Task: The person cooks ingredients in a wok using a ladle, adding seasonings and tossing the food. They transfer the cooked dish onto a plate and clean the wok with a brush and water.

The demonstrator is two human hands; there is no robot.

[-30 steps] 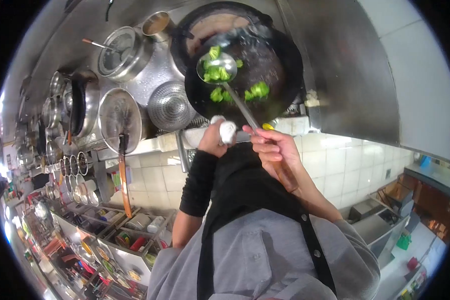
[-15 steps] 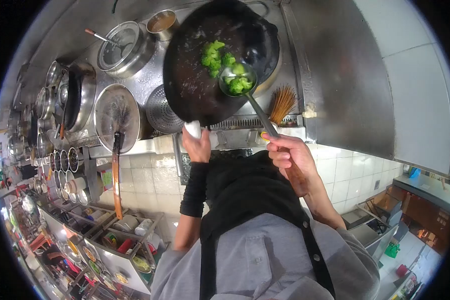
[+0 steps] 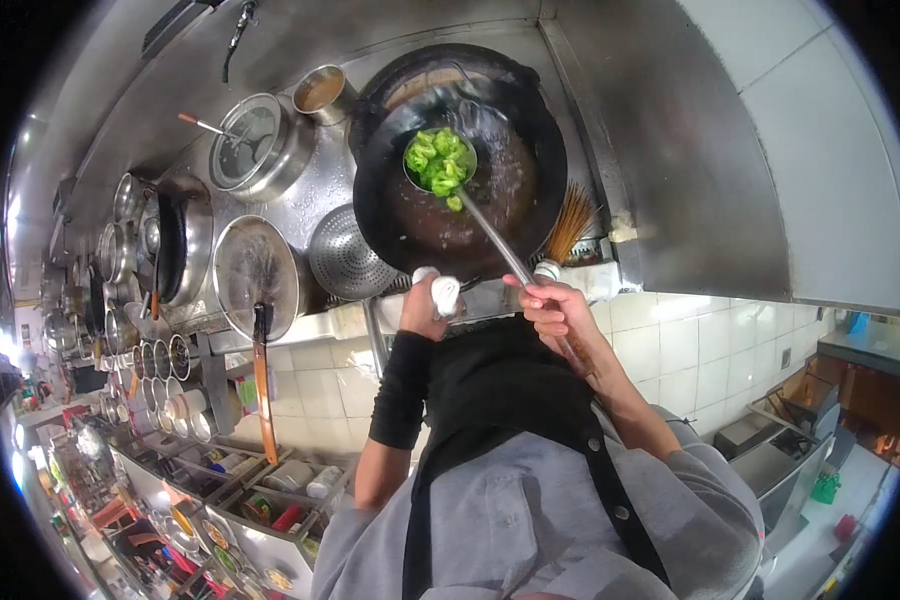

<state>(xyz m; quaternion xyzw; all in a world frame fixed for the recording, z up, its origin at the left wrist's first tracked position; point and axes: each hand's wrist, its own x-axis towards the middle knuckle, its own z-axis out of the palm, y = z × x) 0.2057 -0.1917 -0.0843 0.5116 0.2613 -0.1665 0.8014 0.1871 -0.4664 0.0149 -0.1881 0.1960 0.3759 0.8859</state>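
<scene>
My right hand (image 3: pixel 558 315) is closed around the handle of a metal ladle (image 3: pixel 495 238), whose bowl is over the dark wok (image 3: pixel 420 222). Bright green broccoli (image 3: pixel 440 160) fills the ladle, and a small piece lies just below its bowl. My left hand (image 3: pixel 422 312) grips a folded white cloth (image 3: pixel 445 292) at the wok's near edge. Whether a wok handle lies inside the cloth is hidden. The wok leans toward me, exposing the dark burner ring (image 3: pixel 395 75) behind it.
Left of the wok are a perforated strainer (image 3: pixel 348 255), a round sieve (image 3: pixel 255 265) with a wooden handle, a covered pot (image 3: pixel 250 150) and a steel container (image 3: pixel 320 92) of brownish liquid. A bristle brush (image 3: pixel 570 222) stands at the right, near the steel side wall (image 3: pixel 670 150).
The ladle has moved up and left, and most of the broccoli is now gathered in it. The wok has shifted toward me, uncovering the burner ring behind. My left hand appears farther right.
</scene>
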